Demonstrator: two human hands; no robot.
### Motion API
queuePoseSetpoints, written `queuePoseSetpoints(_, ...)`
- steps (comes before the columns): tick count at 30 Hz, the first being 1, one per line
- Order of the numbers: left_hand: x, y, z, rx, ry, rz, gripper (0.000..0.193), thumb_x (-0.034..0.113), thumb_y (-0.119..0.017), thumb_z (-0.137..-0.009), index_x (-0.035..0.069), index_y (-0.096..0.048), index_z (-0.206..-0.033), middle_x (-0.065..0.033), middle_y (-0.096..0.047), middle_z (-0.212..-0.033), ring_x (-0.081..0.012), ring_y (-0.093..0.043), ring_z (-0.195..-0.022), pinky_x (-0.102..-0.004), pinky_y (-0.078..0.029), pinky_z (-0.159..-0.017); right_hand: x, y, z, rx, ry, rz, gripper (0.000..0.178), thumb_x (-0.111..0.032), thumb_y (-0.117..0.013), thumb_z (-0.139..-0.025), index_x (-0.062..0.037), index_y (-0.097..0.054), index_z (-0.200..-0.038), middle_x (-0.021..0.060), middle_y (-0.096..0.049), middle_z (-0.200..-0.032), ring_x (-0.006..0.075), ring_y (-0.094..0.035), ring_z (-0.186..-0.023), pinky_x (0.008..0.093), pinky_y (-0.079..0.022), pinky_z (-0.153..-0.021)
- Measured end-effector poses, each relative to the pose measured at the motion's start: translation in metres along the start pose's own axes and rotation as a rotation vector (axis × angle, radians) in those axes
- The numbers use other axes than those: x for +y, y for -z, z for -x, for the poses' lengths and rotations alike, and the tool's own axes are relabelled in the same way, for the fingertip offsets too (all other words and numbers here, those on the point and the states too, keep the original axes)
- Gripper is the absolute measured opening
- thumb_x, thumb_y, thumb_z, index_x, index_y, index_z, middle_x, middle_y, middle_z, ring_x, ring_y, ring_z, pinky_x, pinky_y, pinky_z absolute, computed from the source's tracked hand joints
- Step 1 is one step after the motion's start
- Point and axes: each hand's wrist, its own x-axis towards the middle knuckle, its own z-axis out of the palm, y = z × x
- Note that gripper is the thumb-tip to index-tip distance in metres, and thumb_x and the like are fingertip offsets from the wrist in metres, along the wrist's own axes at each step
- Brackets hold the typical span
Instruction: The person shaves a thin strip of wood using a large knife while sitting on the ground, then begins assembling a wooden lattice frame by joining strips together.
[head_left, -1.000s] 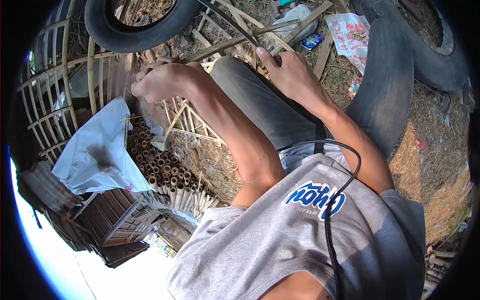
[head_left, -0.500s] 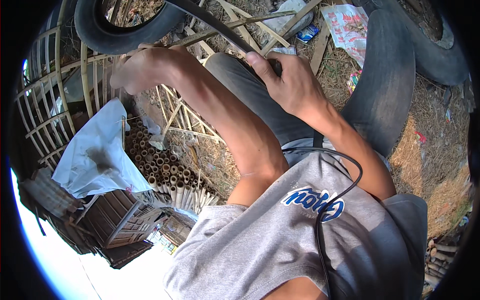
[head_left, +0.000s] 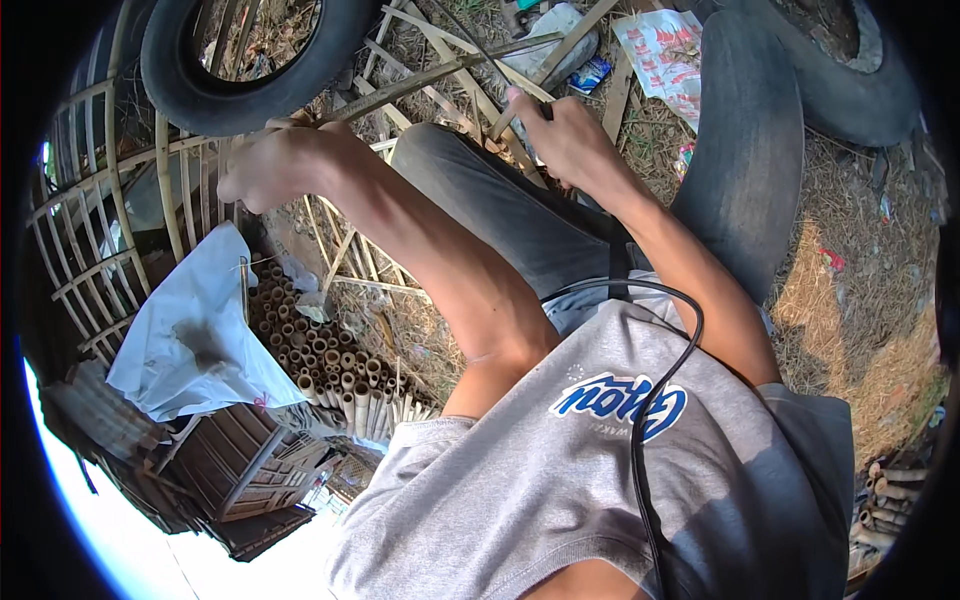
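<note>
My left hand [head_left: 270, 168], slightly blurred, is closed at the upper left, below a tyre. From its far side a long bamboo strip [head_left: 420, 82] runs out to the right, over other slats on the ground. At upper centre, my right hand [head_left: 567, 138] is wrapped round the handle of a long-bladed knife, much like a machete. Its dark, narrow blade [head_left: 470, 40] points up and left, nearly edge-on, and passes across the bamboo strip. The fingers hide most of the handle. My bent legs in dark trousers [head_left: 490, 195] lie below both hands.
A black tyre [head_left: 250, 100] lies at the upper left, beside a bamboo lattice [head_left: 110, 210]. Cut bamboo tubes [head_left: 335, 345] are stacked under a white cloth [head_left: 180, 320]. More split slats [head_left: 445, 45] and a printed sack [head_left: 660, 55] lie ahead. A black cable [head_left: 690, 310] crosses my shirt.
The knife blade has turned from its broad side to nearly edge-on, and my right hand has rotated with it. My left hand keeps about the same place. The whole view has shifted slightly.
</note>
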Motion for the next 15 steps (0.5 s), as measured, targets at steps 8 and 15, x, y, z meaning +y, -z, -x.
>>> queuePoseSetpoints(8,-0.001,0.002,-0.007,-0.181,0.151,0.143,0.031,0.023,-0.021,-0.097,0.004,-0.032,-0.075,-0.0059,-0.042,-0.068,-0.0152,-0.036,-0.05,-0.0277,-0.03,-0.042,-0.022,-0.003,0.027,0.004,0.283,-0.043,0.066,-0.053,-0.048,-0.101,0.0072,-0.067,-0.084,0.0154,-0.053,-0.057,0.0218,-0.05,-0.056,0.0421,-0.043,-0.061)
queuePoseSetpoints(15,0.012,0.009,0.006,-0.148,0.187,0.242,0.042,0.036,-0.029,-0.1,0.017,-0.022,-0.063,0.0022,-0.023,-0.05,-0.0108,-0.022,-0.041,-0.0247,-0.023,-0.038,0.044,0.009,0.001,0.02,0.326,0.067,0.056,-0.05,-0.056,-0.098,0.0041,-0.07,-0.09,0.023,-0.061,-0.06,0.0364,-0.066,-0.058,0.0422,-0.048,-0.055)
